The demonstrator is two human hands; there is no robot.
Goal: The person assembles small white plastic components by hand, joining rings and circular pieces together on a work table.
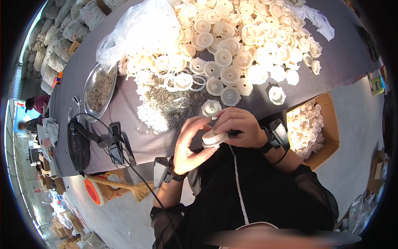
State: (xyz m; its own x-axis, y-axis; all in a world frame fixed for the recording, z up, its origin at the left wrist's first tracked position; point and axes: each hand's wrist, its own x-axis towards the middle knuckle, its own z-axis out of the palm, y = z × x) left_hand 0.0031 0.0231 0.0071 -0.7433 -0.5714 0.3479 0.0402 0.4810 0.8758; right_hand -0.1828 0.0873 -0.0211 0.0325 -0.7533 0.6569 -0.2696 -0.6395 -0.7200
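Both hands, left hand (188, 145) and right hand (238, 126), close their fingers around a round cream plastic cap (214, 139) held just above the grey bench (137, 137) edge, near the cream cap pile (232, 41).

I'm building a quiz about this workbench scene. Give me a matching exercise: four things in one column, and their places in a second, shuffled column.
Things:
1. round white plastic part
2. shallow round metal pan
3. open brown cardboard box
4. straw hand broom

Places:
A. on the floor under the table's near edge
B. on the grey table, at the person's left
C. held between the left hand and right hand
D. beside the table, at the person's right

Pairs: 1-C, 2-B, 3-D, 4-A
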